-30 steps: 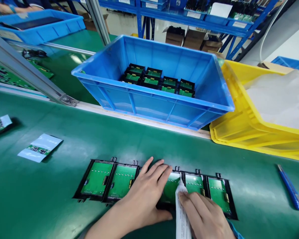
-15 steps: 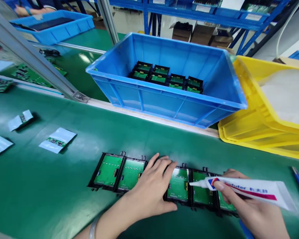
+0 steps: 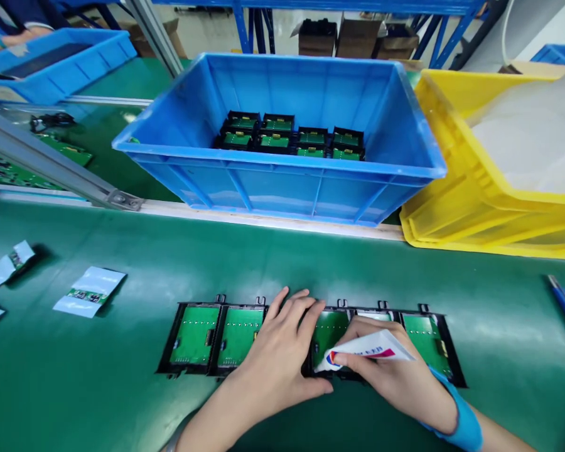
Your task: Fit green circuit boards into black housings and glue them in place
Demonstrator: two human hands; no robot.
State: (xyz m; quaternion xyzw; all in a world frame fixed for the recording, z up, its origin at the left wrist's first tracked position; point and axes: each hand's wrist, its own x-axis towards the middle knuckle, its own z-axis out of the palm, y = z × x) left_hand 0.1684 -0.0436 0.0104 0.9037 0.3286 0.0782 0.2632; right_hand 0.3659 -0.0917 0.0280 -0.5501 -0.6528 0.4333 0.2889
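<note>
Low down, the left hand (image 3: 280, 358) lies on the tray (image 3: 215, 342), fingers loosely spread; the right hand (image 3: 398, 376) pinches a tube (image 3: 376, 346), fingers closed.

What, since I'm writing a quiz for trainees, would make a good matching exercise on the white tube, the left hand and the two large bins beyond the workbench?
Things
1. White tube
2. Left hand
3. Large blue bin
4. Yellow bin

Places and states
A. Holds whitish material
B. Spread over the row of framed green boards
C. Contains small black-framed boards
D. Held in the right hand

Right pairs: 1-D; 2-B; 3-C; 4-A
</note>
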